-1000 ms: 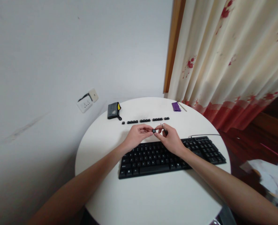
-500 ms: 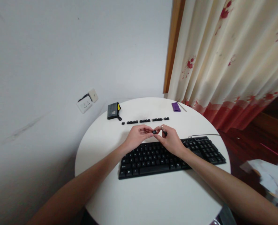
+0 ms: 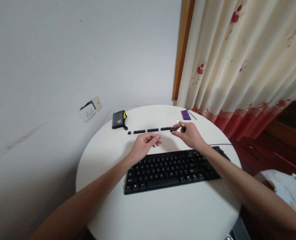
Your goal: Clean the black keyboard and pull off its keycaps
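Moved: right hand (image 3: 179,130) away from left hand (image 3: 146,145), carrying a keycap (image 3: 172,129) farther beyond the keyboard (image 3: 167,165); left hand about where it was.
Keycap: in the right fingertips, beyond the keyboard's right half, just beside the row (image 3: 153,130); whether it touches row or bench (image 3: 157,210), cannot tell.
Right hand: narrow, thumb and forefinger closed on the keycap; slim tool (image 3: 182,125) lodged in the same hand, pale tip pointing away from the keyboard.
Grip: pinch suits so small a piece; tool probably tucked in to leave the fingertips free.
Left hand: half-curled, narrow gap from thumb to fingers, nothing seen in it; over the bench just beyond the keyboard's left half.
Row: black caps roughly parallel to the keyboard's far edge, a lone one leftmost, then clusters; gaps likely there to keep groups distinct. Right end hidden behind fingers.
Pouch (image 3: 118,120): beyond the keyboard's left end.
Cloth (image 3: 185,115): purple, well beyond the keyboard's right half, thin stick (image 3: 192,115) beside it.
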### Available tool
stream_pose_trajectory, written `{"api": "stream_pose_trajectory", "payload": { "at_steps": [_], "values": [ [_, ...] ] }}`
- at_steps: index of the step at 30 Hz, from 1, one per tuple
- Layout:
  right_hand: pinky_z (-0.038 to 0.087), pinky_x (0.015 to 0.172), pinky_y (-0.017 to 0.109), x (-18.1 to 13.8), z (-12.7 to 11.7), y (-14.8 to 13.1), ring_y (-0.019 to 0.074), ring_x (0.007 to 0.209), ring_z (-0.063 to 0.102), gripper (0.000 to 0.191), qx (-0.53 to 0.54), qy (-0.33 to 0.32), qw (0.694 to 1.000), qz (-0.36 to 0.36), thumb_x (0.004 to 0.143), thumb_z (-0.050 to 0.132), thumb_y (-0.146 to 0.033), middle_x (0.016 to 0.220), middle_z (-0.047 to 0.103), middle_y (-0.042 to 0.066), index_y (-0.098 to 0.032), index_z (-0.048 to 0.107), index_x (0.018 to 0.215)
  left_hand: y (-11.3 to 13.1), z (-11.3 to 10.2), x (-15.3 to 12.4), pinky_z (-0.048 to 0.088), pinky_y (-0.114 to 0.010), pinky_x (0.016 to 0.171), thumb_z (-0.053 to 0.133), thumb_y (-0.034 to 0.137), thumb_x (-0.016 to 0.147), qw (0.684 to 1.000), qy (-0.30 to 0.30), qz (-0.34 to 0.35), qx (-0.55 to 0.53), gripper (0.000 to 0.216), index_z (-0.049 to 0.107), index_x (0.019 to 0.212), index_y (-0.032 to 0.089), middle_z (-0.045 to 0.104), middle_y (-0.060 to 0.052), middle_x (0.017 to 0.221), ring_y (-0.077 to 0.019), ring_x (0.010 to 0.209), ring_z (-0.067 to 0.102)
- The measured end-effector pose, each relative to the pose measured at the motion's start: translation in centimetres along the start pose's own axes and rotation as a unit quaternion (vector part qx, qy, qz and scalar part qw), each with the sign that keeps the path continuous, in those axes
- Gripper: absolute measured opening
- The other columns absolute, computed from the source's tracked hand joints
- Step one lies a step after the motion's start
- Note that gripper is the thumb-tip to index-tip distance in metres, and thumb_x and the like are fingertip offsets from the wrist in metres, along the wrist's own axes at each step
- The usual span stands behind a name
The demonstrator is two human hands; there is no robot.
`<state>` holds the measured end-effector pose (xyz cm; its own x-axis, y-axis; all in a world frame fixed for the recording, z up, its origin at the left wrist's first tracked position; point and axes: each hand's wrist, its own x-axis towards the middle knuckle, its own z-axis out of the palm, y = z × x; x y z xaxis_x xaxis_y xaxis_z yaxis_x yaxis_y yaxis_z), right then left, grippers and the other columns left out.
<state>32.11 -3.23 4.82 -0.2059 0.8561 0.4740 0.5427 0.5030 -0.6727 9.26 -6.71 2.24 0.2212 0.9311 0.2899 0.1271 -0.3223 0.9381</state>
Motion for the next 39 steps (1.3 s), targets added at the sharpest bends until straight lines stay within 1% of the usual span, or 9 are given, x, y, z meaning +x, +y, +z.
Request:
{"api": "stream_pose_trajectory", "payload": {
  "at_steps": [2, 4, 6, 9, 10, 14, 22, 32, 39],
  "values": [
    [0.041, 0.058, 0.028, 2.2, -1.5, 2.0, 0.0147, 0.059, 0.054, 0.024, -0.026, 0.014, 0.999, 0.018, 0.074, 0.073, -0.03, 0.072, 0.07, 0.004, -0.013, 0.077, 0.091, 0.0, -0.1, 0.1, 0.052, -0.025, 0.064, 0.06, 0.039, 0.09, 1.0, 0.008, 0.004, 0.01, 0.028, 0.07, 0.091, 0.013, 0.073, -0.008, 0.081, -0.014, 0.069, 0.065],
    [0.044, 0.063, 0.029, 4.2, -2.5, 4.6, 0.0168, 0.064, 0.058, 0.023, -0.057, 0.028, 0.997, 0.038, 0.072, 0.074, -0.027, 0.077, 0.073, 0.007, -0.012, 0.078, 0.088, -0.1, -0.2, 0.2, 0.051, -0.024, 0.063, 0.059, 0.038, 0.09, 1.0, 0.009, 0.004, 0.012, 0.027, 0.07, 0.091, 0.013, 0.072, -0.007, 0.079, -0.0138, 0.069, 0.064],
    [0.045, 0.066, 0.029, 5.8, -2.9, 7.5, 0.0183, 0.069, 0.062, 0.023, -0.097, 0.0, 0.993, 0.06, 0.07, 0.074, -0.024, 0.078, 0.074, 0.007, -0.011, 0.079, 0.088, -0.2, -0.3, 0.2, 0.05, -0.024, 0.063, 0.059, 0.038, 0.091, 1.0, 0.007, 0.005, 0.013, 0.027, 0.07, 0.09, 0.013, 0.072, -0.007, 0.079, -0.0139, 0.069, 0.064],
    [0.045, 0.066, 0.028, 7.0, -2.3, 11.5, 0.019, 0.071, 0.063, 0.023, -0.17, -0.053, 0.979, 0.099, 0.071, 0.073, -0.025, 0.079, 0.074, 0.006, -0.012, 0.08, 0.09, -0.1, -0.4, 0.2, 0.05, -0.025, 0.063, 0.059, 0.038, 0.091, 1.0, 0.006, 0.01, 0.022, 0.027, 0.07, 0.089, 0.013, 0.072, -0.007, 0.078, -0.014, 0.068, 0.063],
    [0.045, 0.065, 0.027, 7.1, -2.0, 12.5, 0.0191, 0.071, 0.064, 0.023, -0.176, -0.067, 0.977, 0.1, 0.071, 0.073, -0.023, 0.078, 0.074, 0.006, -0.012, 0.08, 0.089, 0.0, -0.4, 0.2, 0.05, -0.025, 0.063, 0.059, 0.038, 0.091, 1.0, 0.005, 0.011, 0.025, 0.027, 0.07, 0.089, 0.014, 0.072, -0.007, 0.077, -0.014, 0.068, 0.063],
    [0.045, 0.064, 0.026, 7.2, -0.7, 14.9, 0.0187, 0.07, 0.065, 0.022, -0.185, -0.101, 0.973, 0.099, 0.069, 0.074, -0.021, 0.077, 0.074, 0.006, -0.012, 0.08, 0.089, 0.2, -0.4, 0.1, 0.05, -0.025, 0.063, 0.059, 0.037, 0.09, 0.999, -0.007, 0.015, 0.037, 0.026, 0.07, 0.088, 0.014, 0.072, -0.006, 0.077, -0.0136, 0.067, 0.063],
    [0.047, 0.066, 0.025, 7.5, -0.2, 16.2, 0.0188, 0.072, 0.065, 0.025, -0.186, -0.121, 0.97, 0.098, 0.072, 0.073, -0.021, 0.08, 0.075, 0.008, -0.011, 0.08, 0.094, 0.1, -0.4, 0.0, 0.05, -0.025, 0.063, 0.057, 0.034, 0.091, 0.999, -0.021, 0.013, 0.046, 0.024, 0.07, 0.089, 0.014, 0.071, -0.006, 0.076, -0.0136, 0.068, 0.064],
    [0.049, 0.066, 0.024, 7.6, 0.7, 15.4, 0.0177, 0.07, 0.065, 0.025, -0.189, -0.125, 0.969, 0.095, 0.073, 0.074, -0.019, 0.079, 0.075, 0.006, -0.012, 0.079, 0.096, 0.1, -0.4, 0.0, 0.05, -0.025, 0.063, 0.057, 0.034, 0.091, 0.999, -0.024, 0.013, 0.045, 0.024, 0.07, 0.088, 0.014, 0.071, -0.006, 0.076, -0.0141, 0.069, 0.064],
    [0.049, 0.068, 0.024, 7.7, 0.6, 15.4, 0.0178, 0.072, 0.066, 0.024, -0.192, -0.127, 0.969, 0.087, 0.074, 0.074, -0.02, 0.082, 0.076, 0.006, -0.013, 0.079, 0.096, 0.0, -0.5, 0.1, 0.05, -0.025, 0.064, 0.057, 0.034, 0.092, 0.998, -0.028, 0.014, 0.05, 0.024, 0.07, 0.089, 0.015, 0.071, -0.005, 0.077, -0.014, 0.069, 0.064]
  ]
}}
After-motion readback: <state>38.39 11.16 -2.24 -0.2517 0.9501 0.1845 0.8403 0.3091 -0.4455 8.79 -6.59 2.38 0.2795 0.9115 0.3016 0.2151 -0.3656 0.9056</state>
